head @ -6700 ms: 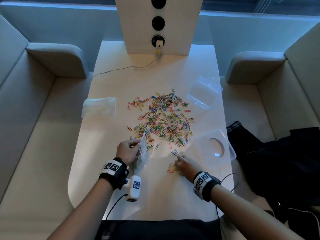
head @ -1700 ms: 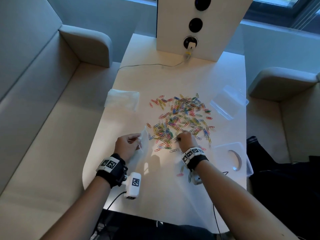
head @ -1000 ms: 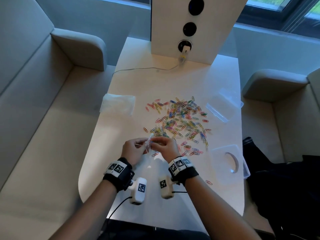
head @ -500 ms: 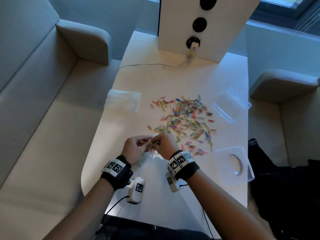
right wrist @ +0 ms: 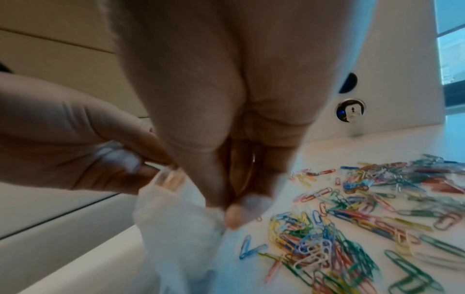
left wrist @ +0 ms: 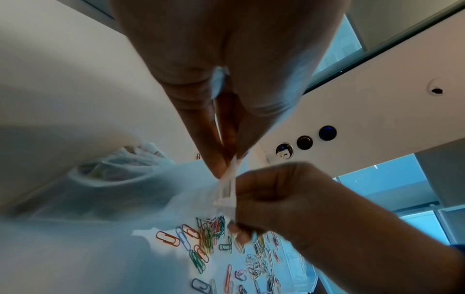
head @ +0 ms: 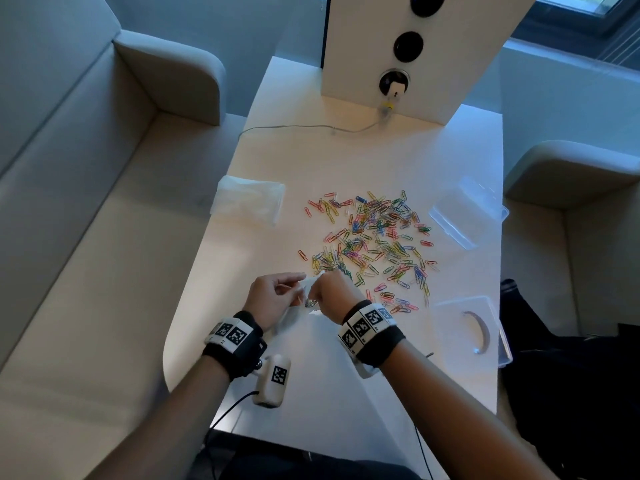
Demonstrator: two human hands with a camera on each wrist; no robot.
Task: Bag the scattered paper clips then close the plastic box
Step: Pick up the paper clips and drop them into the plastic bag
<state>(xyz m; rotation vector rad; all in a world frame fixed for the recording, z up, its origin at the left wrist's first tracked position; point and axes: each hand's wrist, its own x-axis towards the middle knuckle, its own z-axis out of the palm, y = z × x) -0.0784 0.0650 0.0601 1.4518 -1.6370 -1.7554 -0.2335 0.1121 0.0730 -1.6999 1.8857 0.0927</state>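
Both hands now meet at the mouth of the small clear plastic bag (head: 306, 289), just on the near side of the heap of coloured wire paper clips (head: 375, 240). A moment ago the right hand (head: 332, 296) was out in that heap gathering; it has since come back to the bag, which suggests a pinch of clips is being fed in or the opening is being spread for the next load. The left hand (head: 273, 297) pinches one lip of the bag between thumb and fingertips; the right hand pinches the opposite lip, fingers curled. A few clips show through the film below the knuckles.

The heap has thinned only slightly, so the bagging is judged to be at an early stage.

The bag is thin, limp and crinkled, with a stiffer zip strip along its mouth; it will sag shut unless held apart. The clips are slim bent-wire loops with glossy coatings, lying tangled and flat on the smooth white table (head: 346, 427). The clear rigid plastic box (head: 467, 211) sits beyond the heap on its right, its flat clear lid (head: 467, 327) on the heap's near right, apart from it. A folded stack of more clear bags (head: 247, 202) lies left of the heap.
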